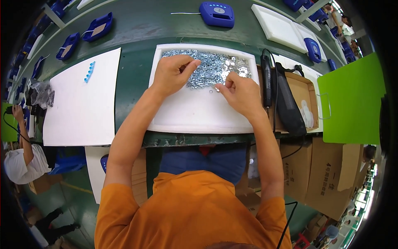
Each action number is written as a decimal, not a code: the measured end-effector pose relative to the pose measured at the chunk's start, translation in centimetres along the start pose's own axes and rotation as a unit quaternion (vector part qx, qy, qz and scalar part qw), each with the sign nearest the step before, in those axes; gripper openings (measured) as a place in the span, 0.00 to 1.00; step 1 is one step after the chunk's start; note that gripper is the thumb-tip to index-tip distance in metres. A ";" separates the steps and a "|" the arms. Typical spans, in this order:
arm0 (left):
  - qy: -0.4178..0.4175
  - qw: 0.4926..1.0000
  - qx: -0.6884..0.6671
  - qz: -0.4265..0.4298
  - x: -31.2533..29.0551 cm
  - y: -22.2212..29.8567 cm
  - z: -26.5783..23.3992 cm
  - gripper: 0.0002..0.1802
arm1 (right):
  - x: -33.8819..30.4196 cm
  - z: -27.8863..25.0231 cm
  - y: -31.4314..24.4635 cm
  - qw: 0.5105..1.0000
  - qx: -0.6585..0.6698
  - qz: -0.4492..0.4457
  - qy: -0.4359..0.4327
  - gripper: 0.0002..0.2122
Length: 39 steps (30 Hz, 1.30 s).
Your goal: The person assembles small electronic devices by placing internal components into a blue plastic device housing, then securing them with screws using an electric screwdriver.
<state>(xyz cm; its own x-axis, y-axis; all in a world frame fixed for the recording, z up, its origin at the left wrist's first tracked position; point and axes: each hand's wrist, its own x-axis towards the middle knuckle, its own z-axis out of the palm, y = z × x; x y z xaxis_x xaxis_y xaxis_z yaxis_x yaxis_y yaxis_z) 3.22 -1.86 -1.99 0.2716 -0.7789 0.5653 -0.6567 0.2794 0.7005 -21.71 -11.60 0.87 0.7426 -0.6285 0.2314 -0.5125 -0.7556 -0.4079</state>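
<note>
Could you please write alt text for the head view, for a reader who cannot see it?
A person in an orange shirt has the left hand and right hand over small metal parts in a white tray. A white board bearing small blue pieces lies to its left, a black corded tool to its right.

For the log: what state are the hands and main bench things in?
Left hand: pinched over the metal pieces; contents unclear.
Right hand: fingers curled at their near edge; contents unclear.
Metal pieces: loose, heaped.
White tray: partly filled.
Cardboard box: open-topped.
Blue strip: lying on white board.
Blue case: white cord at its side.
</note>
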 end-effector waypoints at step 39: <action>0.081 0.756 0.625 -0.178 5.7 -25.2 -23.5 0.31 | -1.2 3.2 1.2 0.973 0.137 -0.021 0.184 0.09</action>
<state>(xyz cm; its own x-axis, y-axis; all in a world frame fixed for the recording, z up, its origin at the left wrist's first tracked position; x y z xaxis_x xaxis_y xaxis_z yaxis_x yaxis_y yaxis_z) 37.84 -0.16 -6.19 0.6032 -0.5721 0.5557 -0.6458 -0.7593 -0.0806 -21.80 -11.20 -2.75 0.5301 -0.6593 0.5332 -0.3136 -0.7367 -0.5991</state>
